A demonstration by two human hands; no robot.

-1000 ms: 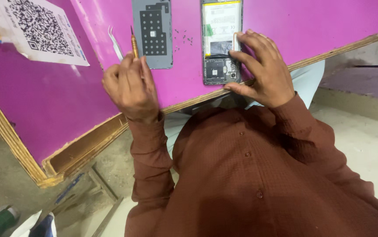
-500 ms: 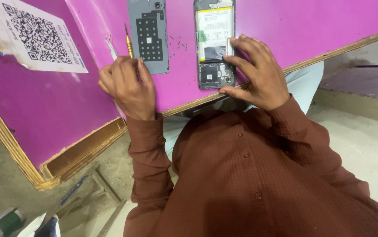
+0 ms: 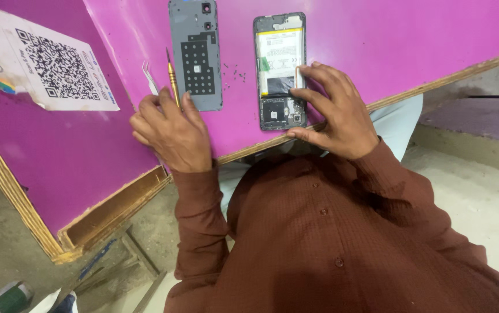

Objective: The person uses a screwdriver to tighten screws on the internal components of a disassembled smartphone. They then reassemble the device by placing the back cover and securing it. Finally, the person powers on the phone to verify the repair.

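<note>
Magenta table (image 3: 411,35) | opened phone (image 3: 280,69) lies flat near the front edge — right hand (image 3: 336,113) spread on its lower right side, fingers loose, as before | left hand (image 3: 171,130) curled round yellow-handled screwdriver (image 3: 172,78) beside grey back cover (image 3: 196,55) — grip unchanged | tweezers (image 3: 148,75) at far left.

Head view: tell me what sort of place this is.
Probably a phone repair bench: an opened phone under the right hand, its removed back cover, and a screwdriver by the left hand.
</note>
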